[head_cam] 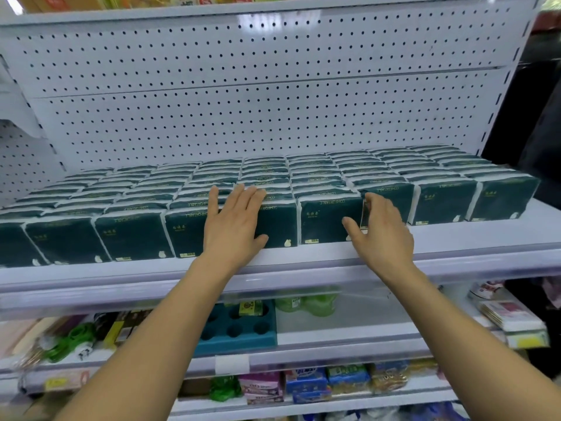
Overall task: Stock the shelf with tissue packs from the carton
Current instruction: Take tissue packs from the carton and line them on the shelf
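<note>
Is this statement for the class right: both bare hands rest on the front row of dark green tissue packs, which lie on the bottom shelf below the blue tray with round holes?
Not quite. The head view shows the left hand and right hand on the front row of dark green tissue packs, but those packs lie on the shelf above the blue tray with round holes, not below it.

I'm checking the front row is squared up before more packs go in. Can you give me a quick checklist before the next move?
1. Left hand flat on a front tissue pack: ok.
2. Right hand at the neighbouring pack; grip: cannot tell.
3. Front row flush: not ok, packs step back rightward.
4. Shelf lip free ahead of packs: ok.
5. Carton within reach: cannot tell, not visible.
</note>
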